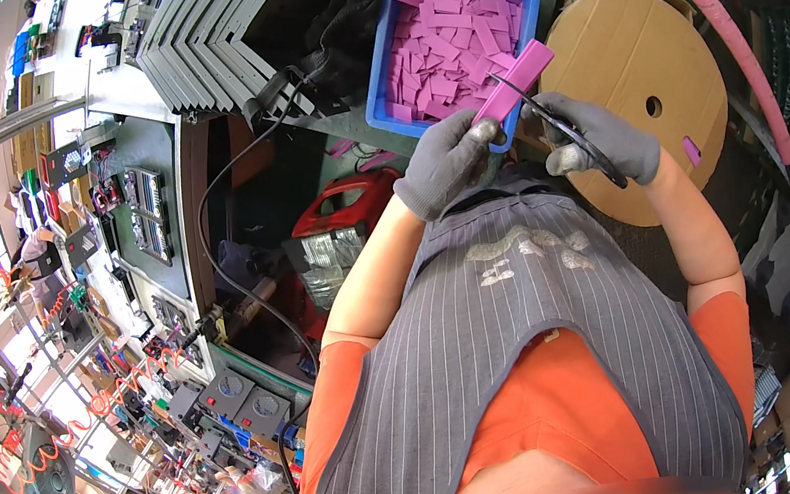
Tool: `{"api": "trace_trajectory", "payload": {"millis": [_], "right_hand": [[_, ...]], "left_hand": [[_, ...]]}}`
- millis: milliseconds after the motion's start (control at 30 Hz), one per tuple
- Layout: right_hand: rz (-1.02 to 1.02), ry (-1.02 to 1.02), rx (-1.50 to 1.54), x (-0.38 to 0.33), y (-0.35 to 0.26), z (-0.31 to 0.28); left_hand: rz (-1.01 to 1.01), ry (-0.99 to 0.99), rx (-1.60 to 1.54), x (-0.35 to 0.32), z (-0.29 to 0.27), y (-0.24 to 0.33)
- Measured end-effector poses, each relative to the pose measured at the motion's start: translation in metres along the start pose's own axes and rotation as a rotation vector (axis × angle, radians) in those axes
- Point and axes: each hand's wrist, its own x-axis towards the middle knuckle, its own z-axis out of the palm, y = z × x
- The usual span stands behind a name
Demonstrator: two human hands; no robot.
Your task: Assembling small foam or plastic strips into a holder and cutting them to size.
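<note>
My left hand (449, 164), in a grey glove, is closed on a pink strip (516, 83) between thumb and fingers. The strip slants up to the right over the near edge of a blue bin (378, 77). In my right hand (607, 136), gloved alike, is a pair of black-handled scissors (594, 156). One thin dark blade lies across the strip; the other blade is hard to make out. Many small pink pieces (455, 26) fill the bin, lying loosely at all angles.
Right of the bin stands a round cardboard disc (632, 62) with a hole. A red case-like object (348, 203) sits on the left. Grey metal panels (206, 51) are stacked at the back left, and a black cable (203, 223) hangs nearby. A pink-wrapped pipe (729, 38) crosses the right side.
</note>
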Motion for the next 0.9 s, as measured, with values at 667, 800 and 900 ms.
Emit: {"api": "trace_trajectory", "payload": {"millis": [667, 800, 900], "right_hand": [[0.259, 0.032, 0.678, 0.017, 0.043, -0.030], [0.089, 0.190, 0.869, 0.023, 0.013, -0.014], [0.053, 0.179, 0.542, 0.028, 0.001, 0.007]], "left_hand": [[-0.101, 0.010, 0.049, 0.009, -0.024, -0.004], [-0.092, -0.051, 0.056, -0.002, -0.016, -0.007], [-0.088, -0.129, -0.019, -0.006, -0.002, -0.005]]}}
